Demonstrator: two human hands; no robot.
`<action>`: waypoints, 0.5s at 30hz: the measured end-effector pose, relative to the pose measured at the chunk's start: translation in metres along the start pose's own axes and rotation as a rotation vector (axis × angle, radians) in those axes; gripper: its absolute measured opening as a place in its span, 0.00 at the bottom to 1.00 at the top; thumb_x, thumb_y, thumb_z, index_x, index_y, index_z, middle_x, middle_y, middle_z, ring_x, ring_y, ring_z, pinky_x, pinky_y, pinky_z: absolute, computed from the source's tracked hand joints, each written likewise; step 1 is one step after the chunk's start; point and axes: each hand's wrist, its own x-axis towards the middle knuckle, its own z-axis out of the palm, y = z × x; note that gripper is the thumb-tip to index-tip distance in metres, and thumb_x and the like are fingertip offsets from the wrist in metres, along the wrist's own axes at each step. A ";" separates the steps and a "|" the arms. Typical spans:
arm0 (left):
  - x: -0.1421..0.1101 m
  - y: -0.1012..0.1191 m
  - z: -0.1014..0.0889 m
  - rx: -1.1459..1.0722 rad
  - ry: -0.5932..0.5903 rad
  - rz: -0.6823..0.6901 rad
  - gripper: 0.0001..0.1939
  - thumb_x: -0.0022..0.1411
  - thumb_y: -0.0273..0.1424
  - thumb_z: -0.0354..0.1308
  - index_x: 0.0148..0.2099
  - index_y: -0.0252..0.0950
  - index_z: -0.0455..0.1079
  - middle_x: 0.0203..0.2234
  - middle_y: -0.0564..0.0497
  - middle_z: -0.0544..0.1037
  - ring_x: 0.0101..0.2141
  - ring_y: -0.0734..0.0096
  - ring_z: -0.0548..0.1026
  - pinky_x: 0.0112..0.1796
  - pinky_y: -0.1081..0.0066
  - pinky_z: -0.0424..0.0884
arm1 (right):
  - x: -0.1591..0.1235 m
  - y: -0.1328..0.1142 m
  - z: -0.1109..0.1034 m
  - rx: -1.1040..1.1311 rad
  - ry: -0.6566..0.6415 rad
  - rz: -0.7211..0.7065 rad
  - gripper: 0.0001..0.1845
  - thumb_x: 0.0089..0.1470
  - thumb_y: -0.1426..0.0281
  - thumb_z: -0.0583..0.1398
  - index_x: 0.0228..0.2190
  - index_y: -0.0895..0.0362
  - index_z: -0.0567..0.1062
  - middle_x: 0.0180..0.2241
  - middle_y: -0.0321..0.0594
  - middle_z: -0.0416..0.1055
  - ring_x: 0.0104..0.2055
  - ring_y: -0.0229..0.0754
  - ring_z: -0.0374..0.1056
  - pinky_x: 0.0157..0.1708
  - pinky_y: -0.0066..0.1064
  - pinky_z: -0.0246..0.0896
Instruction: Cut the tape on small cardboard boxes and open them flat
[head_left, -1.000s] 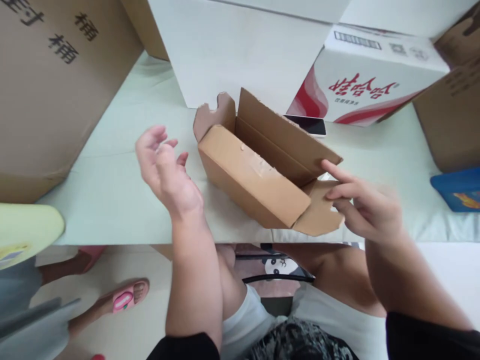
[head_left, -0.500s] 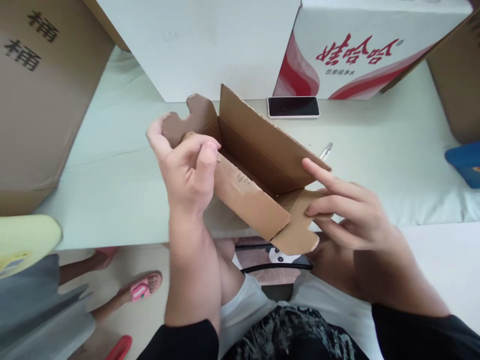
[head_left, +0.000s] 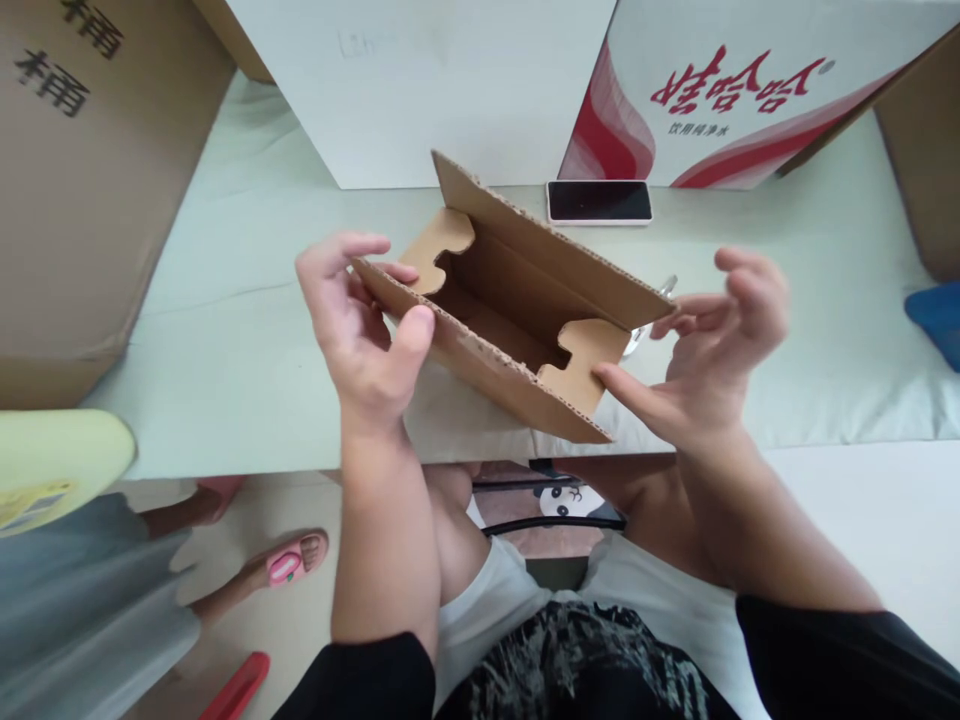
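Observation:
A small brown cardboard box is in front of me with its top uncovered. Its long far flap and near flap stand up and lean outward. Two notched end flaps, the left one and the right one, are folded inward over the opening. My left hand grips the left end, thumb against the near flap and fingers around the corner. At the right end, my right hand has its fingers spread, and its thumb touches the right end flap. Inside the box I see only bare cardboard.
A phone lies behind the box, before a large white carton and a white-and-red carton. A clear object is partly hidden by the right hand. A big brown carton stands left; another person's slippered foot shows below.
Both notched end flaps have folded inward from their outward positions. My right hand has risen, spreading its fingers; the left has shifted its hold. The view has moved slightly.

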 end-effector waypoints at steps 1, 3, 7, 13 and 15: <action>-0.001 0.000 0.000 0.033 -0.014 0.007 0.27 0.61 0.54 0.64 0.56 0.49 0.67 0.51 0.49 0.69 0.53 0.59 0.73 0.50 0.56 0.76 | 0.001 0.000 0.000 0.009 -0.024 0.015 0.48 0.52 0.59 0.71 0.67 0.35 0.55 0.63 0.42 0.65 0.43 0.46 0.74 0.34 0.40 0.74; -0.001 0.002 0.002 0.101 -0.036 -0.011 0.31 0.60 0.54 0.65 0.61 0.51 0.64 0.56 0.48 0.66 0.60 0.55 0.68 0.57 0.53 0.72 | 0.002 0.000 -0.002 0.049 -0.161 0.023 0.38 0.57 0.61 0.67 0.66 0.39 0.61 0.56 0.42 0.74 0.52 0.53 0.74 0.48 0.49 0.75; 0.000 0.005 0.005 0.297 -0.146 -0.128 0.27 0.60 0.54 0.65 0.56 0.49 0.71 0.65 0.48 0.62 0.70 0.46 0.55 0.69 0.45 0.59 | 0.000 0.000 -0.007 0.185 -0.395 -0.043 0.20 0.62 0.64 0.59 0.55 0.46 0.76 0.54 0.43 0.78 0.59 0.55 0.73 0.63 0.58 0.66; 0.001 -0.002 0.005 0.365 -0.220 -0.172 0.16 0.67 0.49 0.58 0.43 0.47 0.81 0.62 0.52 0.68 0.67 0.44 0.60 0.70 0.38 0.54 | -0.017 0.026 0.001 0.360 -0.312 0.330 0.29 0.64 0.47 0.56 0.61 0.45 0.68 0.64 0.46 0.69 0.64 0.55 0.69 0.60 0.53 0.69; 0.002 -0.009 -0.001 0.361 -0.151 -0.161 0.16 0.67 0.48 0.58 0.43 0.47 0.82 0.61 0.52 0.69 0.66 0.46 0.63 0.69 0.39 0.56 | -0.022 0.036 0.007 0.393 -0.367 0.524 0.31 0.64 0.46 0.55 0.62 0.46 0.66 0.60 0.48 0.73 0.61 0.52 0.72 0.58 0.51 0.71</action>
